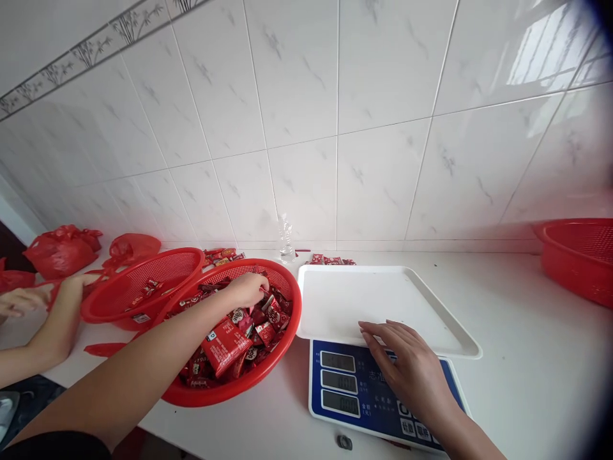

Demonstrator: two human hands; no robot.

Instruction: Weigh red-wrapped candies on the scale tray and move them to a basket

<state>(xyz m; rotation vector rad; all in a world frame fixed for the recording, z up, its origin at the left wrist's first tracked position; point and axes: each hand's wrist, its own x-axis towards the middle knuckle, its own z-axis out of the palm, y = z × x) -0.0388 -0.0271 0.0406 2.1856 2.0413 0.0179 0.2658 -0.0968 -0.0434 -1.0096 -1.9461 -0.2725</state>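
Observation:
My left hand reaches into a red plastic basket heaped with small candies in red wrappers. Its fingers are curled down among the wrapped candies, and what they hold, if anything, is hidden. A larger red packet lies on the heap below my left wrist. My right hand hovers or rests over the front edge of the scale's white tray, its fingers stretched out and holding nothing. Under it is the blue panel of the digital scale; part of the keypad is covered by my hand.
Left stands a second red basket with a few candies. Beyond are red plastic bags and another person's arms. By the wall are a clear bottle and red packets. Another red basket sits far right.

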